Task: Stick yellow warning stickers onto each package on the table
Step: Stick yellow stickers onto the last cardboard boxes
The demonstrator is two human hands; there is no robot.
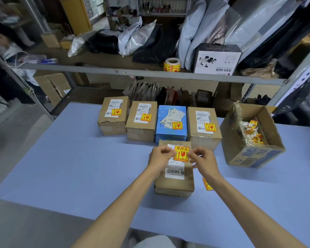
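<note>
sticker is showing yellow with red glyphs | near package is showing brown with white label | middle package is showing blue | table is showing pale lavender-blue | roll is showing yellow and red

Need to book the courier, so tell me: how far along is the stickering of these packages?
Done: the three brown cardboard boxes and the blue wrapped box in the back row each carry a yellow sticker. In hand: left hand and right hand pinch a yellow warning sticker over the front brown cardboard box. Remaining: pressing it flat; no unstickered package shows on the blue table.
</note>
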